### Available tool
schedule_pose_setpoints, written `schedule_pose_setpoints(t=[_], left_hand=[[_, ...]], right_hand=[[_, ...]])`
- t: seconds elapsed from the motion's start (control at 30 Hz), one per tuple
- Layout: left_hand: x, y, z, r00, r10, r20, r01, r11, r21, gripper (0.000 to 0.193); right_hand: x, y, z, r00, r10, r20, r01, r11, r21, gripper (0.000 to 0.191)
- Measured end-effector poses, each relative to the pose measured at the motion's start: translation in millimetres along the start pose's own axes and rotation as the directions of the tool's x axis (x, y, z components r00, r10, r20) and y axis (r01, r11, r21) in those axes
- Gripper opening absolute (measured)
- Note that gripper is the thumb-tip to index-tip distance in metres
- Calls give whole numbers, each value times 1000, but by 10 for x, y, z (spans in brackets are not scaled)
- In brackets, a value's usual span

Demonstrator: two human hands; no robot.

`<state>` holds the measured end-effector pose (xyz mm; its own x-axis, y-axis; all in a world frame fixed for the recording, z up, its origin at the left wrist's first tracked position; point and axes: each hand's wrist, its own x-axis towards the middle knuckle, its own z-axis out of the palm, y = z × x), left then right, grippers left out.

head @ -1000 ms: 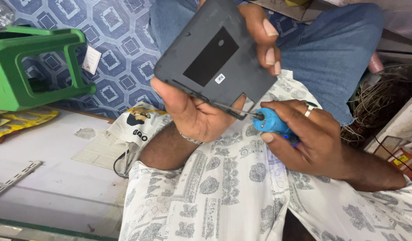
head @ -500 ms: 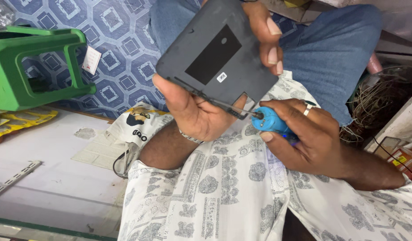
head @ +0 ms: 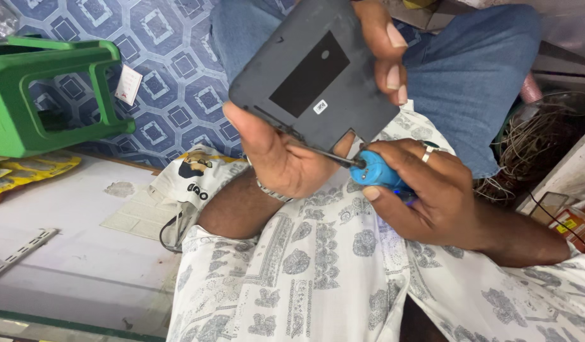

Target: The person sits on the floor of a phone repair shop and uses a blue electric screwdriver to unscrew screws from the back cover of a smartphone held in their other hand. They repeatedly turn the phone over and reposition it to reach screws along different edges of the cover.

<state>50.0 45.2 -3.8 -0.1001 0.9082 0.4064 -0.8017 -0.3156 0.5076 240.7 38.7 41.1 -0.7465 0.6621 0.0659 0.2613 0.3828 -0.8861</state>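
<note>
My left hand [head: 286,155] holds a flat dark grey panel [head: 314,79] tilted up in front of me, thumb on its lower edge and fingers over its top right corner. The panel has a black rectangle and a small white sticker on it. My right hand [head: 432,190] grips a screwdriver with a blue handle [head: 376,171]; its thin metal shaft runs left to the panel's lower edge, across my left palm. A ring sits on one finger of my right hand.
A green plastic stool [head: 45,95] lies at the left on a blue patterned floor [head: 172,76]. A white counter top [head: 70,253] carries a printed bag [head: 191,177] and a metal strip. A tangle of wires [head: 539,152] lies at the right.
The panel and both hands have shifted slightly; the screwdriver stays pressed at the panel's lower edge.
</note>
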Motion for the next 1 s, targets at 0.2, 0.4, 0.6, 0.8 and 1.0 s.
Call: schedule_pose_setpoints(t=[0.2,0.4,0.6,0.8,1.0], left_hand=[[66,-8,59,996,75,-56,-77,996,-46,101],[78,-35,87,994,97,-53,-101,992,-79,103],[104,-1,26,996,86,18,-85,996,-29,102],[115,-41,5,988,146,53,-148,989,32,96],[167,-70,12,980,184,79,-184,983,0,96]], right_hand=[[-34,-23,-10,1000,8,-20,-8,1000,-18,42],[-39,-3,6,1000,17,-24,-17,1000,5,40],[-31,-14,2,1000,8,-10,-8,1000,6,41],[-8,1,-1,1000,8,13,-8,1000,2,40],[-1,-3,10,1000,-9,8,9,1000,20,39]])
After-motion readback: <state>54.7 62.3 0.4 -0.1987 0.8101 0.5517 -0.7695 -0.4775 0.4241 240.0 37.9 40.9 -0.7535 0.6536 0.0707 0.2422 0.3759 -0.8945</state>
